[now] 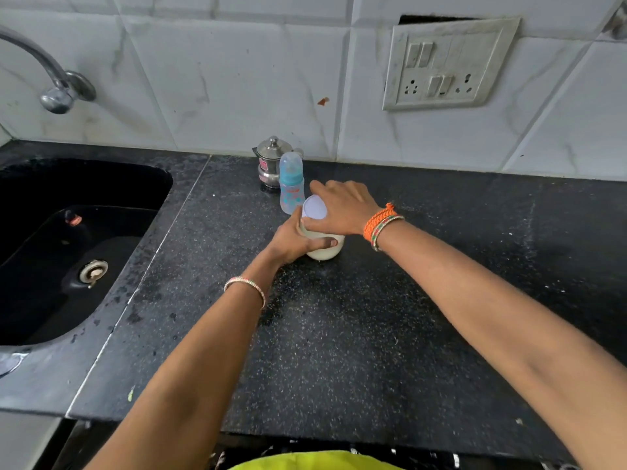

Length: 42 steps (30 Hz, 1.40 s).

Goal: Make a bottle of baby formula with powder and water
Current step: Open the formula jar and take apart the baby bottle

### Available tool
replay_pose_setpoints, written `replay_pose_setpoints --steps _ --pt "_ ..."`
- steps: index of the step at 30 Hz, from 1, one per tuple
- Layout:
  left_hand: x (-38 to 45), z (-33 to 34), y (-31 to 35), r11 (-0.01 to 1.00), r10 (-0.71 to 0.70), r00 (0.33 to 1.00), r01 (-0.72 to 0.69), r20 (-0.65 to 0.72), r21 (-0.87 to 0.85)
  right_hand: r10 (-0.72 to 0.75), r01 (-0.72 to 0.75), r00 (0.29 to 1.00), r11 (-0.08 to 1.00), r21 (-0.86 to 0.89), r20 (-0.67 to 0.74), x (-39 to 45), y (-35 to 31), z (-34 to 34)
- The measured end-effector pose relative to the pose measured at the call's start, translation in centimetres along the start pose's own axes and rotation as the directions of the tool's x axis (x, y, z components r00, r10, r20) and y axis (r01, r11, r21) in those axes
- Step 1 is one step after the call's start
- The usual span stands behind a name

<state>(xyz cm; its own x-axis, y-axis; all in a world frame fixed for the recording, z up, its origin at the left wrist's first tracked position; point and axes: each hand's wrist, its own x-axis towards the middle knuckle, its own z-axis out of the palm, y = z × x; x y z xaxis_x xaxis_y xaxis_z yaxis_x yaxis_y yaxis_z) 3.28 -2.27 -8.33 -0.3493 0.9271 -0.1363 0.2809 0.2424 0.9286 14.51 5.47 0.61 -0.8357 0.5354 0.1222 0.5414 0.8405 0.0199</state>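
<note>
A white powder container stands on the black speckled counter, near the back. My left hand wraps around its side, thumb across the front. My right hand reaches over the top and grips its white lid. Just behind the container stands a baby bottle with a clear cap, blue collar and printed body, upright and untouched. A small steel pot with a lid sits behind the bottle against the wall.
A black sink with a drain is set into the counter at the left, under a steel tap. A switch and socket plate hangs on the tiled wall at the right. The counter's front edge runs close to my body.
</note>
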Motion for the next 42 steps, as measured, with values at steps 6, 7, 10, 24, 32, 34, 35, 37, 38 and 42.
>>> replay_pose_setpoints --steps 6,7,10,24,32,34,35,37,38,42 --pt "-2.6 2.3 0.5 0.954 0.168 0.975 -0.198 -0.148 -0.223 0.286 -0.291 0.94 0.957 -0.001 -0.185 -0.5 -3.2 2.1" --pt "-2.4 2.1 0.7 0.958 0.15 0.974 -0.185 -0.167 -0.219 0.3 -0.305 0.939 0.952 -0.009 -0.167 -0.3 -3.3 2.2" --pt "-1.3 1.3 0.5 0.977 0.094 0.981 -0.123 -0.169 -0.172 0.278 -0.281 0.952 0.96 -0.004 -0.13 -0.1 -3.0 1.9" --pt "0.1 -0.9 1.0 0.994 0.094 0.975 -0.081 0.204 -0.072 -0.198 0.162 0.92 0.978 0.132 0.337 -0.1 0.8 -1.6" --pt "-0.6 -0.8 1.2 0.985 0.167 0.961 -0.155 0.219 -0.07 0.115 -0.154 0.872 0.987 0.043 0.475 0.9 -2.7 -4.0" --pt "-0.7 -0.9 1.2 0.989 0.144 0.964 -0.134 0.226 -0.057 0.152 -0.121 0.813 0.988 -0.093 0.562 0.7 -3.6 -5.1" --pt "-0.7 -0.9 1.3 0.992 0.128 0.966 -0.12 0.227 -0.048 0.122 -0.071 0.788 0.992 -0.107 0.604 0.8 -4.0 -5.6" --pt "-0.7 -0.9 1.7 0.993 0.117 0.964 -0.111 0.239 -0.037 0.069 -0.003 0.741 0.995 -0.099 0.668 0.5 -3.8 -7.2" --pt "-0.8 -0.9 1.8 0.991 0.131 0.961 -0.132 0.246 -0.011 0.077 -0.028 0.74 0.996 -0.084 0.668 0.6 -3.4 -7.3" --pt "-0.4 -0.8 1.3 0.985 0.163 0.961 -0.173 0.223 0.025 0.235 -0.195 0.788 0.972 -0.132 0.569 1.2 -3.7 -5.8"
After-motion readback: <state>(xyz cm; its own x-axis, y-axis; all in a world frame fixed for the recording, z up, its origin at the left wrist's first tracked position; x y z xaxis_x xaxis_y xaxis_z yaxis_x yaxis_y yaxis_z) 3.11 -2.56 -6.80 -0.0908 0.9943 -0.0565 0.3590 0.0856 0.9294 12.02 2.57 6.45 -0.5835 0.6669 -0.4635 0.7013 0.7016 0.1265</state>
